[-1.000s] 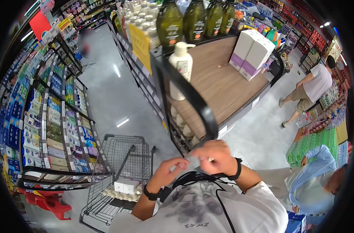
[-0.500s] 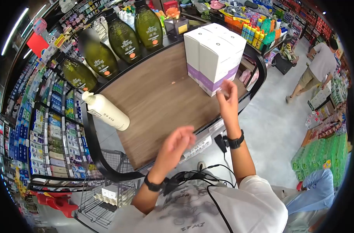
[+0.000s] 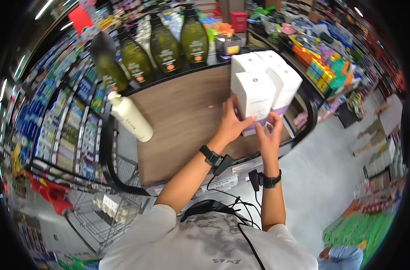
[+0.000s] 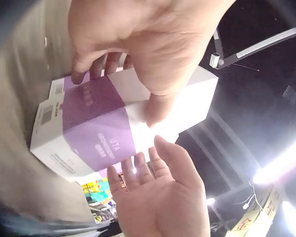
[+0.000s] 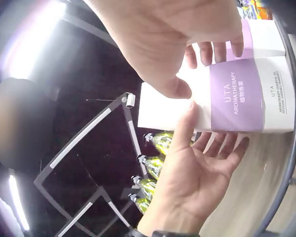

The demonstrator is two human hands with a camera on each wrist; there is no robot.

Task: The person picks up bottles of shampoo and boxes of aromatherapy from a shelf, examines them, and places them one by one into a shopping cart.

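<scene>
A white carton box with a purple band (image 3: 257, 96), lettered "UTA AROMATHERAPY" (image 5: 237, 96), stands at the front of a group of similar boxes (image 3: 288, 83) on a brown wooden shelf top (image 3: 182, 108). My left hand (image 3: 232, 125) grips its left side, fingers along that side and thumb on the front. On the other side, my right hand (image 3: 270, 135) holds the same box, its thumb also on the front. Both thumbs come close together there. To the left, a cream pump bottle (image 3: 133, 119) stands near the shelf's black rail (image 3: 107, 153).
Several green pump bottles (image 3: 166, 47) line the back of the shelf. A wire shopping cart (image 3: 85, 216) with a white box and a tray inside stands at the lower left, near a red plastic stool (image 3: 52, 193). Another person (image 3: 385, 119) is at the right.
My hands have come up over the shelf and taken hold of the front box, which now sits forward of the others. The head view has turned from the aisle toward the shelf.
</scene>
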